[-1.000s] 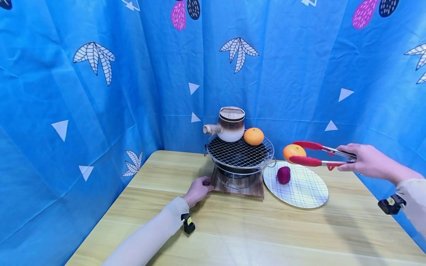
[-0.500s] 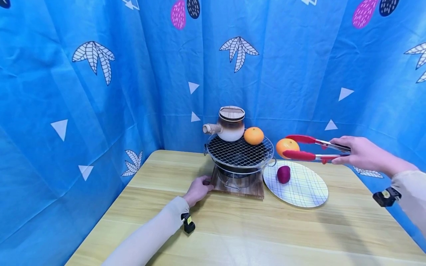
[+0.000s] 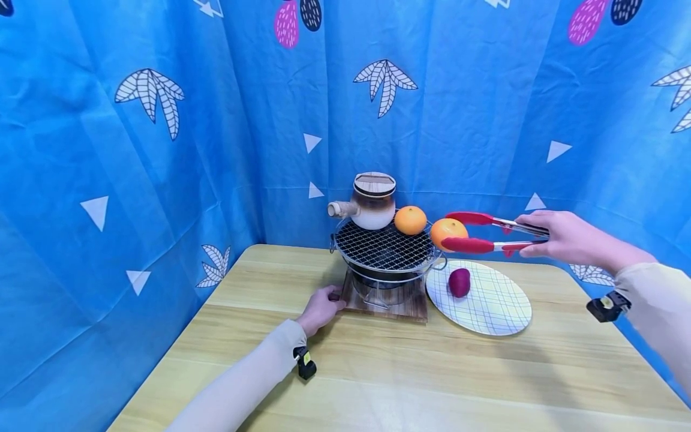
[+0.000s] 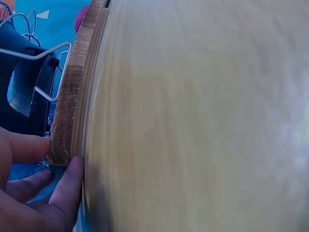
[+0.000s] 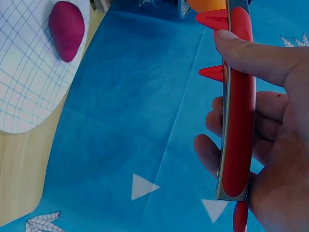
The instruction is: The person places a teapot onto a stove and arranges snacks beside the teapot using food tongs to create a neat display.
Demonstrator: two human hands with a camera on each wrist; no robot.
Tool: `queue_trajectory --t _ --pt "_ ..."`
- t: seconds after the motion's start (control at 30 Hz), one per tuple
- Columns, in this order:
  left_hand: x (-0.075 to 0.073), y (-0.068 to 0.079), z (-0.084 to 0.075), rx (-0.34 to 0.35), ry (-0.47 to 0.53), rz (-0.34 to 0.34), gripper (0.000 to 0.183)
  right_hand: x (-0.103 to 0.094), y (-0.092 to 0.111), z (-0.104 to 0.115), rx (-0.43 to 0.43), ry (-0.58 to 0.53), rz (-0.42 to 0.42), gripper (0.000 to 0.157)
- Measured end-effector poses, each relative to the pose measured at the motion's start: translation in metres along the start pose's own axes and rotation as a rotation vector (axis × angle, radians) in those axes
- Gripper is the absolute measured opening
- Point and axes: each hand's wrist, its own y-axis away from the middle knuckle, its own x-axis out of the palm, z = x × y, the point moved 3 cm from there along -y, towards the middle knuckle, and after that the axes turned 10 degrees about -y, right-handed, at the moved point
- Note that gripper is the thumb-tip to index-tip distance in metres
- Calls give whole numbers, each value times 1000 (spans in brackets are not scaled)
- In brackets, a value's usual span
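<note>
My right hand [image 3: 572, 240] grips a pair of red-and-steel tongs [image 5: 239, 106], thumb on one arm and fingers around the other. Between the red tips sits an orange fruit like a mandarin [image 3: 447, 230], raised at the right rim of the round wire grill [image 3: 385, 249]. Another such mandarin [image 3: 410, 220] rests on the mesh, beside a small lidded pot [image 3: 374, 210] with a side handle. Under the grill's dark stove lies a wooden board [image 3: 412, 309]. My left hand [image 3: 321, 309] pinches its near left corner, thumb and finger on opposite faces in the left wrist view [image 4: 36, 193].
Right of the stove stands an oval checked plate [image 3: 502, 300] bearing one dark purple, teardrop-shaped item [image 3: 459, 282]. A wire loop handle [image 3: 441, 264] sticks out from the grill toward the plate. Blue patterned curtain [image 3: 464, 120] hangs behind the wooden table [image 3: 367, 372].
My right hand has carried the tongs and mandarin leftward and slightly up, from above the plate to the grill's right rim. The left hand stays at the board's corner.
</note>
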Motion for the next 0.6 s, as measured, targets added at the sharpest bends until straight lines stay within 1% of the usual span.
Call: queue_trajectory --t 0.23,0.43,0.6 --pt "0 -1 1 2 -5 -13 48 2 -10 12 -21 12 4 77" --pt "1 -2 1 -7 7 -7 48 5 -15 17 -55 28 30 77" --pt "1 -2 0 -11 2 -4 48 7 -18 19 -57 24 39 77"
